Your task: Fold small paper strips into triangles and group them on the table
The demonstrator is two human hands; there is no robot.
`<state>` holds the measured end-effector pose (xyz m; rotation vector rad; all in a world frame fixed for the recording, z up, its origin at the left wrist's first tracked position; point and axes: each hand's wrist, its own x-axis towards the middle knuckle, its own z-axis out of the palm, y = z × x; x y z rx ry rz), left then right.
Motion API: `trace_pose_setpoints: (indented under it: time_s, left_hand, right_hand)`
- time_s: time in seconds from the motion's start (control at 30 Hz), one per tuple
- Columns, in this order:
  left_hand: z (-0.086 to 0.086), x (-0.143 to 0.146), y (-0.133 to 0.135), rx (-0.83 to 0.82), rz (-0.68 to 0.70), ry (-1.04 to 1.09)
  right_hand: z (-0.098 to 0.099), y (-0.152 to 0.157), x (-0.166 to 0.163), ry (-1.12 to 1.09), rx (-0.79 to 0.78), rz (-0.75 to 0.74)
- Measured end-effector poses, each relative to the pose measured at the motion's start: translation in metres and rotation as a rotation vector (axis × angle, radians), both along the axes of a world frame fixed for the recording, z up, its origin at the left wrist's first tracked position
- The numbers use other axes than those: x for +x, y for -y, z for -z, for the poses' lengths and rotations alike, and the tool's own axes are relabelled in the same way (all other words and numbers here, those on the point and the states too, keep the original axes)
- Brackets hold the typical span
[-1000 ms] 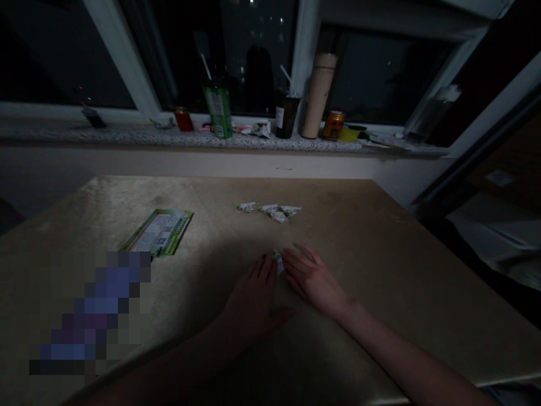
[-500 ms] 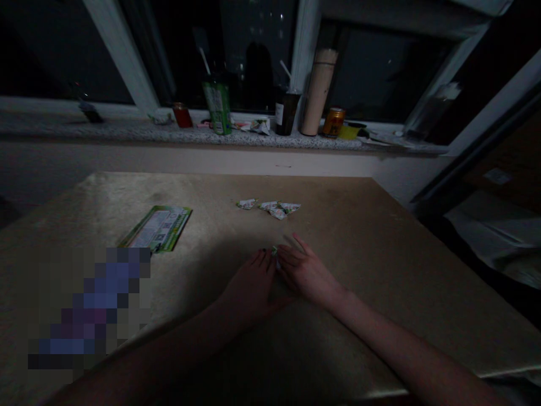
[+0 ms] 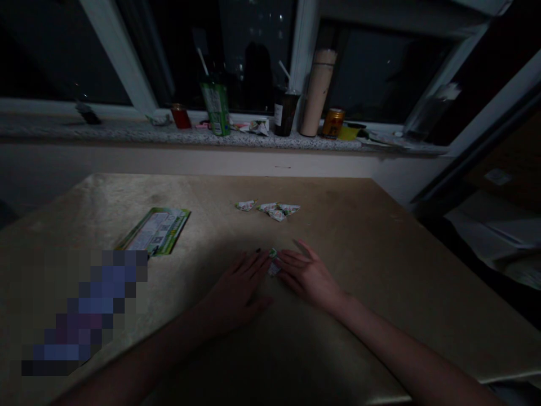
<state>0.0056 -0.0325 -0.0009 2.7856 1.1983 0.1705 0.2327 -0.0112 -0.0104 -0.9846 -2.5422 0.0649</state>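
A small white-and-green wrapped piece (image 3: 274, 267), like a candy in its wrapper, lies on the table between my two hands. My left hand (image 3: 242, 287) rests palm down with its fingers stretched out, the tips at the left edge of the piece. From the other side my right hand (image 3: 310, 276) lies flat, fingers extended over the right part of the piece and the thumb side partly hidden. Neither hand is closed around it. Beyond them, several similar wrapped pieces (image 3: 276, 210) lie in a loose row.
A green packet (image 3: 163, 228) lies at the left of the table (image 3: 346, 225), beside a blurred-out long object (image 3: 91, 310). Along the granite windowsill (image 3: 139, 132) stand a green cup (image 3: 216, 110), a dark cup (image 3: 284, 113), a tall pink flask (image 3: 318, 93) and a gold can (image 3: 333, 123).
My left hand has slid left and slightly back from my right hand, so more of the wrapped piece shows between them. The far pieces stay where they were.
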Motion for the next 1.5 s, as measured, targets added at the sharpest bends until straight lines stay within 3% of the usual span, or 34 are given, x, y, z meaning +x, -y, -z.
trace_pose_setpoints:
  time_s: [0.37,0.73,1.1,1.3,1.5]
  left_hand:
    - [-0.007,0.002,0.002,0.047,-0.027,-0.044]
    - [-0.004,-0.007,-0.001,0.128,-0.031,-0.056]
    - [-0.002,-0.015,-0.006,0.049,-0.038,-0.031]
    - [-0.006,-0.023,-0.007,-0.034,-0.020,-0.065]
    - [-0.012,-0.023,-0.006,-0.040,-0.019,-0.076]
  right_hand:
    - [0.001,0.006,-0.025,0.134,0.152,0.084]
    - [0.001,0.008,-0.021,0.020,0.043,0.098]
    - [-0.001,0.008,-0.026,0.115,0.154,0.103]
    - [0.005,0.008,-0.022,0.025,0.111,0.116]
    - [0.000,0.008,-0.022,0.046,0.093,0.103]
